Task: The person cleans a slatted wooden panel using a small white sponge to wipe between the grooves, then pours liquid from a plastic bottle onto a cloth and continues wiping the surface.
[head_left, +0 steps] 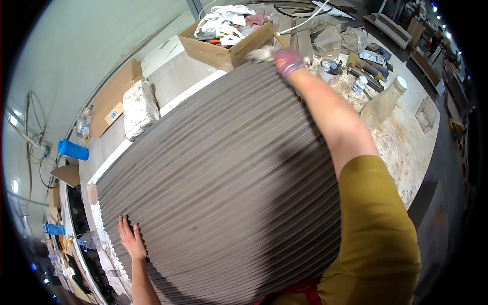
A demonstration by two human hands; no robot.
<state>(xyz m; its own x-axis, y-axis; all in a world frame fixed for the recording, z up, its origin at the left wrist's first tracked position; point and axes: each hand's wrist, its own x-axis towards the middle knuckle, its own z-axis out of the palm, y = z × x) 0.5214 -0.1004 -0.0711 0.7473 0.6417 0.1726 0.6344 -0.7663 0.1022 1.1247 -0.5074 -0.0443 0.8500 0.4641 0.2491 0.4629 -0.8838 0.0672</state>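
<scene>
A large grey-brown ribbed panel (213,168) lies in front of me, its grooves running from lower left to upper right. My left hand (132,239) is bare and rests flat near the panel's left edge, fingers stretched out. At the far right corner of the panel, my right hand (288,62) wears a pink-purple glove and looks closed, smeared by motion. From its left side sticks out a whitish rag-like thing (260,55), too blurred to name surely. Just beyond it stands a cardboard box (213,55) with white cloths (223,23) heaped in it.
A white-wrapped block (141,109), a cardboard flap (114,104) and a blue bottle (73,150) stand along the far left. To the right, the stained tabletop (406,168) carries a cloudy bottle (384,104), a small white bottle (359,85), an open tub (328,70) and several tools.
</scene>
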